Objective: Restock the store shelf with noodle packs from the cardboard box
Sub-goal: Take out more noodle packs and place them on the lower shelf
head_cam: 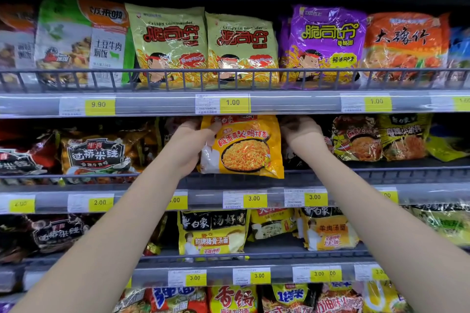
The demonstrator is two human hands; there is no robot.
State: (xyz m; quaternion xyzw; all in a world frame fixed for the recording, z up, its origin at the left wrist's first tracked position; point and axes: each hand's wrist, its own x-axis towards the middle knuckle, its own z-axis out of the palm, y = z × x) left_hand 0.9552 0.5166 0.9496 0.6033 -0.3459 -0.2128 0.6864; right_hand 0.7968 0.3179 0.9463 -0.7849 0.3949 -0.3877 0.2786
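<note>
1. Gripping the yellow pack (244, 146) by its left edge, the left hand (189, 146) has its thumb and fingers curled round that edge.
2. The pack stands upright at the front of the shelf (381, 173), between the two hands.
3. The right hand (301, 129) reaches into the shelf just beside the pack's upper right corner. Its fingers are lost in shadow, so I cannot tell whether they hold anything.
4. On the same shelf, dark packs (94, 155) lie to the left and red-and-yellow packs (379, 137) to the right.
5. On the upper shelf (292, 104), green packs (203, 46), a purple pack (325, 43) and an orange pack (404, 46) stand behind a wire rail (254, 79).
6. Yellow price tags (254, 198) line the shelf edges.
</note>
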